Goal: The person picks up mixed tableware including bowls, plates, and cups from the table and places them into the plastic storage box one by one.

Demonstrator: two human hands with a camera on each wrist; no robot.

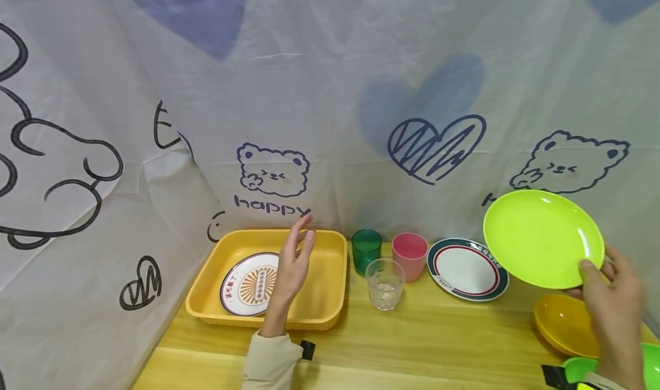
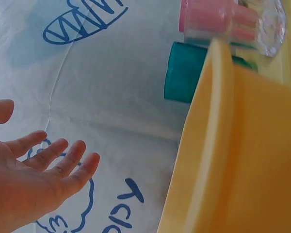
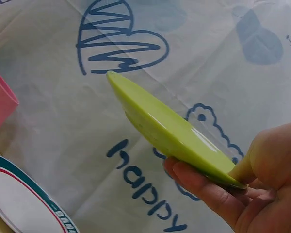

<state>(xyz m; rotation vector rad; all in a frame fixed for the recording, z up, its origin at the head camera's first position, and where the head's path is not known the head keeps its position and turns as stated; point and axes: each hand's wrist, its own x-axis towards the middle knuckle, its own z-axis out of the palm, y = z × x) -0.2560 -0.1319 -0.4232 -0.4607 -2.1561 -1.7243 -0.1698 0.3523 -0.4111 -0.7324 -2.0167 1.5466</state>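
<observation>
A lime-green plate (image 1: 541, 238) is tilted up in the air at the right, its rim pinched by my right hand (image 1: 613, 304) with the thumb on top and fingers beneath. In the right wrist view the same plate (image 3: 169, 131) appears nearly edge-on. My left hand (image 1: 294, 264) is raised over a yellow tray (image 1: 319, 321), its fingers loosely extended and nothing in them. Inside the tray lies a white plate (image 1: 247, 287) with an orange sunburst print. The left wrist view shows the left hand (image 2: 43, 174) palm up beside the tray's wall (image 2: 199, 160).
Right of the tray stand a green cup (image 1: 366, 252), a pink cup (image 1: 411, 258) and a clear glass (image 1: 385, 287). A white plate with a teal rim (image 1: 467, 270) lies beyond them. At the right sit an orange bowl (image 1: 562, 321) and green dishes (image 1: 577, 369). A printed cloth hangs behind.
</observation>
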